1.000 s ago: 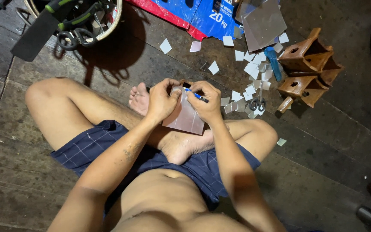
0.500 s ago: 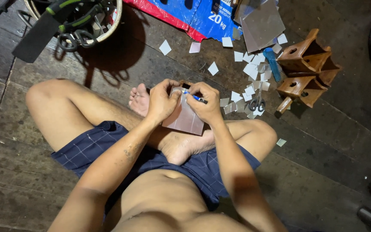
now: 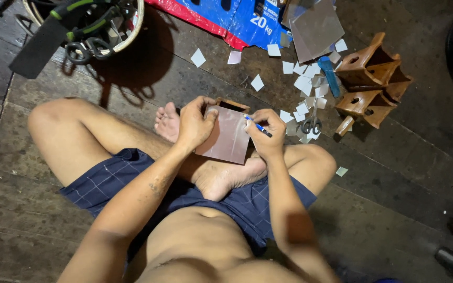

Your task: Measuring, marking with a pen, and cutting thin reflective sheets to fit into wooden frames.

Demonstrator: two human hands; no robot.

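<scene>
Wooden floor planks [image 3: 405, 209], dark and worn, carry everything as I sit cross-legged on them. Up at the far edge lies a blue and red sack [image 3: 237, 18], with a larger grey sheet [image 3: 315, 26] resting partly on it. To the far left a round basket [image 3: 132, 31] holds tools with green handles. To my right stand brown wooden pieces [image 3: 370, 78], stacked against each other, and between them and my knee small pale squares [image 3: 302, 86] are scattered over the floor, with a pair of scissors [image 3: 312, 124] among them and a blue tube [image 3: 331, 76] just above.

Over my crossed feet I hold a flat pinkish-grey sheet [image 3: 229, 136], tilted a little, with a small brown wooden box [image 3: 233, 105] showing at its top edge. My left hand [image 3: 195, 123] is closed around the sheet's left edge, thumb on the face and the other fingers curled behind. My right hand [image 3: 268, 131] is closed around a blue pen [image 3: 257, 126], its tip touching the sheet near the upper right edge. So the sheet lies between both hands, touched by each.
</scene>
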